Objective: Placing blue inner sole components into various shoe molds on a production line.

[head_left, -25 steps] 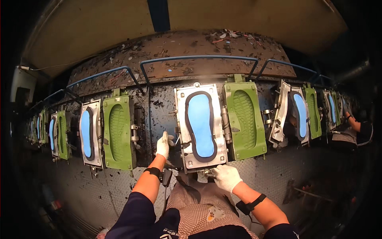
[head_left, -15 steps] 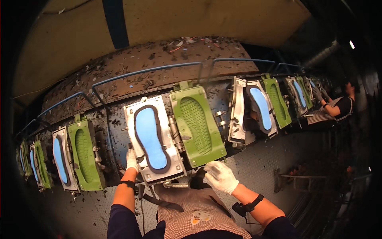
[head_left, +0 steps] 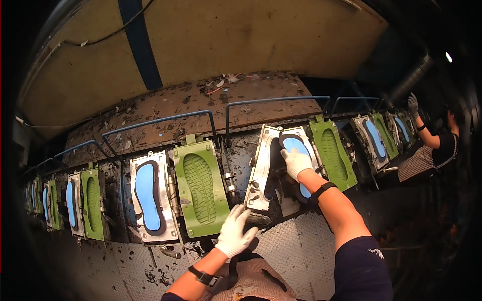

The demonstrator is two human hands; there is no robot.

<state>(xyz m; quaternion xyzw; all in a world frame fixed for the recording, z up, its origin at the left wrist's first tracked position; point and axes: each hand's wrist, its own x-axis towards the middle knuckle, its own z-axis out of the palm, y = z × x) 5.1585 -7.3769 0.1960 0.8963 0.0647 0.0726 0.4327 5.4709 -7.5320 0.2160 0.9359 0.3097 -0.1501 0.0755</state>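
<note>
Nearest, the person's gloved left hand (head_left: 235,235) curls down over a dark handle (head_left: 257,219) at the lower corner of a hinged metal mould frame (head_left: 261,170), its fingers wrapped around it. Just beyond, the gloved right hand (head_left: 296,162) lies flat, fingers together, on the blue shoe sole (head_left: 299,165) that sits in its black-rimmed cavity in the open mould, pressing on its upper half. The frame stands tilted up on edge between the two hands. To the left, a green mould lid (head_left: 200,187) with a tread pattern lies open beside another blue sole (head_left: 145,190) in its steel plate. To the right, a second green lid (head_left: 331,153). Further along the row of moulds, at the far right end, another person's gloved hand (head_left: 412,104) reaches up above the moulds.
</note>
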